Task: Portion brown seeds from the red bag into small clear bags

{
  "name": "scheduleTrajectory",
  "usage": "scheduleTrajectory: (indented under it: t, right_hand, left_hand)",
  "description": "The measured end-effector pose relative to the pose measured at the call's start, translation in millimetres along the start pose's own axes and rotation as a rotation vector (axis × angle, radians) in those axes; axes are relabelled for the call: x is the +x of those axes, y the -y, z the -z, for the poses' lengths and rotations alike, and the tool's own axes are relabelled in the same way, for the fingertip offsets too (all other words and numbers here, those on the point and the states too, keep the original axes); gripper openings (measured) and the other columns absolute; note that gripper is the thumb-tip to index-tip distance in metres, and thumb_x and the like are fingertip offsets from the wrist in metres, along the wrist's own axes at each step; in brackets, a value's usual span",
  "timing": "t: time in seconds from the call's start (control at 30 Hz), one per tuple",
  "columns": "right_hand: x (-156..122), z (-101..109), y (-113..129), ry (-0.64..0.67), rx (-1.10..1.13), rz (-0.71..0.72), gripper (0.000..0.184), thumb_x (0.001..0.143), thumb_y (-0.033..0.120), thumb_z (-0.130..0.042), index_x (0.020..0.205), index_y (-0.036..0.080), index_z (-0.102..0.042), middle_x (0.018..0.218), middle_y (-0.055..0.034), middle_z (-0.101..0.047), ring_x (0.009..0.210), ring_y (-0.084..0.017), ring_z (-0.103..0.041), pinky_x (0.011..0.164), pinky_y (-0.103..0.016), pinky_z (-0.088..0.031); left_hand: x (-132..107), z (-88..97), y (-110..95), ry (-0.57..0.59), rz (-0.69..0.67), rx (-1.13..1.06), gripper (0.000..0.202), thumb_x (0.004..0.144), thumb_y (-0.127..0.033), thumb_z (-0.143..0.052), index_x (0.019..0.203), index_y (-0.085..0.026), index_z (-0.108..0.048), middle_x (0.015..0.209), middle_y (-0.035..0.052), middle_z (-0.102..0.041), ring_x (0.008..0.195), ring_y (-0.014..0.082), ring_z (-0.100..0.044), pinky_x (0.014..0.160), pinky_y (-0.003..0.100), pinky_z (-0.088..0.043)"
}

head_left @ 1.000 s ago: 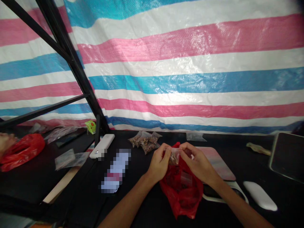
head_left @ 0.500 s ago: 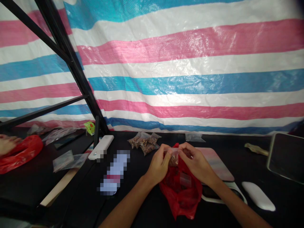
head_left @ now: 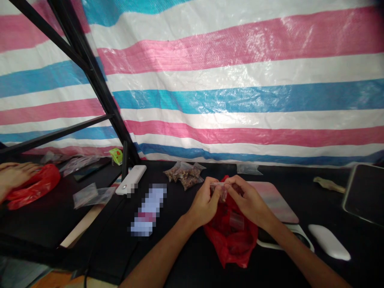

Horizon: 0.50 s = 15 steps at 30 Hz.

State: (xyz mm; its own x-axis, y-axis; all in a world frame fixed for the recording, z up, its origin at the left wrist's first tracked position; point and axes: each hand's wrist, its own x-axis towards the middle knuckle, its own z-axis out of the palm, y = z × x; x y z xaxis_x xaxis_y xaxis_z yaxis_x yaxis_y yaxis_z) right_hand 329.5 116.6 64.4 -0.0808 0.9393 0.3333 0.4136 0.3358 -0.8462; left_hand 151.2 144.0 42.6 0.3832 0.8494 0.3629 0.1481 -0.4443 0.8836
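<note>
The person's left hand (head_left: 204, 203) and right hand (head_left: 247, 201) are both closed in a pinch, fingertips gripping the top of a small clear plastic bag (head_left: 220, 191) with brown bits in it, one hand on each side. The small bag sits just above the mouth of a red plastic bag (head_left: 231, 240), which lies open on the black bench (head_left: 168, 256) beneath the hands. Another small clear bag (head_left: 237, 221) lies inside the red bag. Just beyond the hands is a heap of filled small bags (head_left: 184, 176), also holding brown bits, and further back lies a single clear bag (head_left: 249, 169). To the right are a pink mat (head_left: 276, 201) and a white oval object (head_left: 329, 242). A white power bank (head_left: 131, 180) lies left of the heap. At the far left, another person's hand (head_left: 16, 176) rests on a second red bag (head_left: 37, 186), near loose clear bags (head_left: 93, 196). A striped tarp (head_left: 240, 84) hangs behind the bench.
</note>
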Motion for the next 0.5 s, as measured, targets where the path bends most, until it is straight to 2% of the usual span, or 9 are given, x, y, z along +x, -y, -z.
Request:
scheduleTrajectory:
  t: [0.13,0.23,0.33,0.43,0.5]
  right_hand:
    - [0,0,4,-0.004,-0.033,0.047,0.023,0.101,0.039,-0.056,0.086,0.024,-0.063,0.082,-0.0009,-0.06,0.076,-0.019,-0.057,0.072,-0.032,-0.047]
    - [0,0,8,-0.02,-0.042,0.08,0.023,0.102,0.036,-0.056,0.083,0.024,-0.061,0.083,-0.0007,-0.059,0.077,-0.018,-0.057,0.074,-0.031,-0.047]
    - [0,1,10,-0.027,-0.05,0.111,0.019,0.101,0.035,-0.058,0.088,0.024,-0.064,0.085,-0.0008,-0.06,0.078,-0.018,-0.057,0.074,-0.031,-0.046]
    - [0,1,11,-0.051,-0.065,0.127,0.013,0.099,0.034,-0.062,0.093,0.024,-0.067,0.086,-0.0004,-0.059,0.074,-0.017,-0.054,0.069,-0.03,-0.044]
    - [-1,0,10,-0.071,-0.064,0.126,0.014,0.1,0.035,-0.061,0.091,0.024,-0.067,0.084,0.0,-0.057,0.072,-0.016,-0.052,0.067,-0.03,-0.043]
  left_hand:
    - [-1,-0.6,0,0.031,-0.028,-0.009,0.031,0.107,-0.045,-0.041,0.115,-0.019,-0.055,0.103,0.0052,-0.066,0.096,0.019,-0.064,0.09,0.033,-0.049]
    - [-1,-1.3,-1,0.006,-0.053,-0.024,0.029,0.107,-0.043,-0.042,0.112,-0.019,-0.056,0.102,0.0053,-0.066,0.095,0.0185,-0.063,0.089,0.032,-0.05]
    - [1,-0.2,-4,-0.088,-0.112,-0.034,0.023,0.106,-0.038,-0.047,0.107,-0.019,-0.059,0.102,0.0057,-0.067,0.094,0.0178,-0.063,0.088,0.032,-0.049]
    - [3,2.8,-7,-0.211,-0.24,-0.027,0.017,0.102,-0.031,-0.056,0.095,-0.018,-0.064,0.099,0.0062,-0.069,0.092,0.0178,-0.065,0.087,0.032,-0.05]
    - [3,4.6,-9,-0.252,-0.303,0.003,0.015,0.101,-0.028,-0.059,0.091,-0.018,-0.065,0.099,0.007,-0.07,0.094,0.0188,-0.066,0.089,0.034,-0.05]
